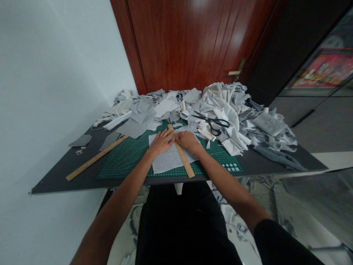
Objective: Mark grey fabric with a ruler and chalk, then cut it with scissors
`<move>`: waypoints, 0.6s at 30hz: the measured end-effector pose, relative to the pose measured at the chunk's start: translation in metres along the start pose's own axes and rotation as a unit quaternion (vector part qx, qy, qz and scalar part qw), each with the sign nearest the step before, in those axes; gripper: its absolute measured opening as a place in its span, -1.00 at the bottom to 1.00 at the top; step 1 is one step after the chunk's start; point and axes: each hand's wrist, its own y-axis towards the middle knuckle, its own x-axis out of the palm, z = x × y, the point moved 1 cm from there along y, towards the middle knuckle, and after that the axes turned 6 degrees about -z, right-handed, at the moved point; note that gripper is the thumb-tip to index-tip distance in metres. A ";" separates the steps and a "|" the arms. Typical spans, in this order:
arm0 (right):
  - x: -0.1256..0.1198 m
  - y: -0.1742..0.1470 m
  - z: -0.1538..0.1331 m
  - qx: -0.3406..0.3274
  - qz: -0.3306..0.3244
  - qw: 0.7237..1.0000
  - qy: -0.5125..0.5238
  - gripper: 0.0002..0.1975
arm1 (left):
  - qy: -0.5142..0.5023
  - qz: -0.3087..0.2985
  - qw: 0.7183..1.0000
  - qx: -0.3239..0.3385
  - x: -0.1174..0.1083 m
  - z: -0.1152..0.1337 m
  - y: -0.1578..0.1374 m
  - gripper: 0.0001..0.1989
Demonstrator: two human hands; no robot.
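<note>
A light grey piece of fabric [167,161] lies on the green cutting mat [127,156] in front of me. Slantwise across the fabric runs a wooden ruler [184,158], its near end reaching the table's front edge. My left hand [161,141] rests flat on the fabric at the ruler's left side, fingers stretched out and their tips by the ruler. Just right of the ruler, my right hand [188,141] is closed in a fist low over the fabric. Whatever it holds is hidden by its fingers. Black-handled scissors [211,121] lie on the cloth pile beyond my right hand.
Grey and white fabric scraps [140,114] cover the table's back left, and a taller cloth heap [224,97] fills the back right. A second wooden ruler [96,158] lies at the left on the dark table [57,173]. Behind stands a reddish wooden door [193,48].
</note>
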 end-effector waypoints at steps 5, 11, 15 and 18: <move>0.001 -0.029 0.000 -0.007 -0.016 1.000 -0.014 -0.53 | -0.006 -0.005 1.000 -0.005 0.000 0.002 -0.001 -0.42; -0.001 -0.052 0.000 -0.007 -0.030 0.999 -0.031 -0.56 | -0.013 -0.004 1.000 -0.014 -0.002 0.006 -0.003 -0.41; -0.004 -0.067 0.000 -0.014 -0.051 0.998 -0.041 -0.58 | -0.016 0.001 1.000 -0.012 -0.004 0.008 -0.005 -0.41; -0.005 -0.080 0.003 -0.026 -0.066 0.996 -0.046 -0.59 | -0.018 0.005 1.000 -0.011 -0.004 0.010 -0.007 -0.41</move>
